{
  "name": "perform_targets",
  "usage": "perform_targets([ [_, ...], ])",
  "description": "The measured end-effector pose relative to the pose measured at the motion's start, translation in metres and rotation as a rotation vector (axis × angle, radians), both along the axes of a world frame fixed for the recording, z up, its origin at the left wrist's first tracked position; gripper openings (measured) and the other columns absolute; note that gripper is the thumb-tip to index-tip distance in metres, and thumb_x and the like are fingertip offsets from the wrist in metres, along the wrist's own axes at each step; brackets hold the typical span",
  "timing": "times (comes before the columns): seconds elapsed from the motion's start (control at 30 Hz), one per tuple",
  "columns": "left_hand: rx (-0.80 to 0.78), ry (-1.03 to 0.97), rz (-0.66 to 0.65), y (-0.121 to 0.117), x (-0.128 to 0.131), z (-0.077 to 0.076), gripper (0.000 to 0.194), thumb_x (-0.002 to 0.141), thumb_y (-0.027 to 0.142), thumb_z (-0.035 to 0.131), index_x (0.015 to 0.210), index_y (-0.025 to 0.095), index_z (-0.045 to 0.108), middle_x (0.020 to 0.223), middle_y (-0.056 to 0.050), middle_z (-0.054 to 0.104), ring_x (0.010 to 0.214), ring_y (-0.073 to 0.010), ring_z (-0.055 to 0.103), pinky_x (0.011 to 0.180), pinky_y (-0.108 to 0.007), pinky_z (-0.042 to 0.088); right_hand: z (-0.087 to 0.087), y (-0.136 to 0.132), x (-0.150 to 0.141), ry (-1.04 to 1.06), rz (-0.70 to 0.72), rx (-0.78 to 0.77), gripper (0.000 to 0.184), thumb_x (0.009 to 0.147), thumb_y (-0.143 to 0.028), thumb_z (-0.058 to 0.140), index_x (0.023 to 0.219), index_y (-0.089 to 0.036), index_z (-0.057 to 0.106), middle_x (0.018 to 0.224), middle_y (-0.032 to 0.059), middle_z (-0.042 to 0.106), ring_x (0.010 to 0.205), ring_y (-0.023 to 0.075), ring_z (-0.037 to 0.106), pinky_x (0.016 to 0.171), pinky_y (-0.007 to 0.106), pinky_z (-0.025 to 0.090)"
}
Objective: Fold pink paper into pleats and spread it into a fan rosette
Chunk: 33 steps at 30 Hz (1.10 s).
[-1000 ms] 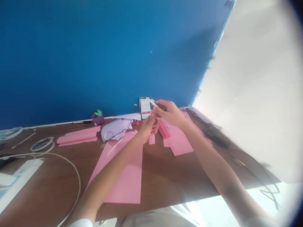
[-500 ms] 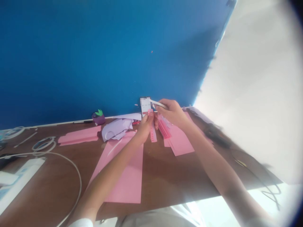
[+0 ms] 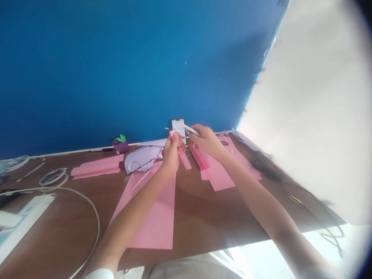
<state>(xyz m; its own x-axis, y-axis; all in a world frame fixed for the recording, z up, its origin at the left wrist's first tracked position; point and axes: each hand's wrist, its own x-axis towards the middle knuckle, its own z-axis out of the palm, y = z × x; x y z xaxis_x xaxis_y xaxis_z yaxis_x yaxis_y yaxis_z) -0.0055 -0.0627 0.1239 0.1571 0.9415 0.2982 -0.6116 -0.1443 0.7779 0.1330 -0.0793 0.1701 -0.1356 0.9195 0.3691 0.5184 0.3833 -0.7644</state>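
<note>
My left hand (image 3: 172, 155) is closed on a narrow pink strip (image 3: 185, 161) with red marks along it, like a ruler; its upper end shows above the thumb, tilted left. My right hand (image 3: 207, 140) is closed round a slim white pen-like tool (image 3: 192, 130), which points up and left toward a phone. That phone (image 3: 178, 126) leans upright by the blue wall with its screen lit, partly behind my left hand. Below my right hand is a pleated pink paper (image 3: 199, 158); I cannot tell whether my fingers touch it.
Pink sheets (image 3: 154, 217) lie under my left forearm, and more pink paper (image 3: 219, 176) is at right. Crumpled lilac paper (image 3: 142, 158), a purple pot-like thing (image 3: 120, 145), folded pink paper (image 3: 97, 166), a white cable (image 3: 97, 217) and a power strip (image 3: 31, 217) are on the left.
My left hand has moved slightly left and turned, tilting the pink strip. My right hand has shifted a little left and down with the white tool.
</note>
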Motion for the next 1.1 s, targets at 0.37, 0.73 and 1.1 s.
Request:
perform_targets([
  [0.37, 0.033, -0.136, 0.108, 0.001, -0.003, 0.008, 0.042, 0.085, 0.058, 0.052, 0.072, 0.018, 0.049, 0.058, 0.005, 0.033, 0.050, -0.0066, 0.035, 0.053, -0.018, 0.038, -0.004, -0.007, -0.010, -0.139, -0.006, -0.066, 0.047, 0.081, -0.042, 0.062, 0.119, -0.017, 0.053, 0.099, 0.0092, 0.069, 0.084, 0.0213, 0.062, 0.066, 0.029, 0.043],
  [0.73, 0.011, -0.141, 0.267, 0.003, -0.009, 0.015, 0.046, 0.085, 0.063, 0.047, 0.070, 0.020, 0.043, 0.059, 0.004, 0.038, 0.055, -0.0085, 0.042, 0.065, -0.022, 0.046, -0.017, 0.000, -0.012, -0.024, 0.173, -0.106, 0.047, 0.076, -0.021, 0.068, 0.118, -0.019, 0.047, 0.080, 0.0018, 0.070, 0.071, 0.0170, 0.066, 0.062, 0.027, 0.046],
  [1.1, -0.047, -0.182, 0.217, -0.001, -0.011, 0.026, 0.053, 0.083, 0.070, 0.041, 0.066, 0.020, 0.035, 0.055, 0.006, 0.019, 0.046, -0.0081, 0.022, 0.048, -0.022, 0.035, -0.014, -0.002, -0.013, 0.050, 0.241, -0.164, 0.043, 0.077, -0.019, 0.064, 0.117, -0.018, 0.048, 0.072, -0.0008, 0.067, 0.066, 0.0154, 0.064, 0.062, 0.027, 0.047],
])
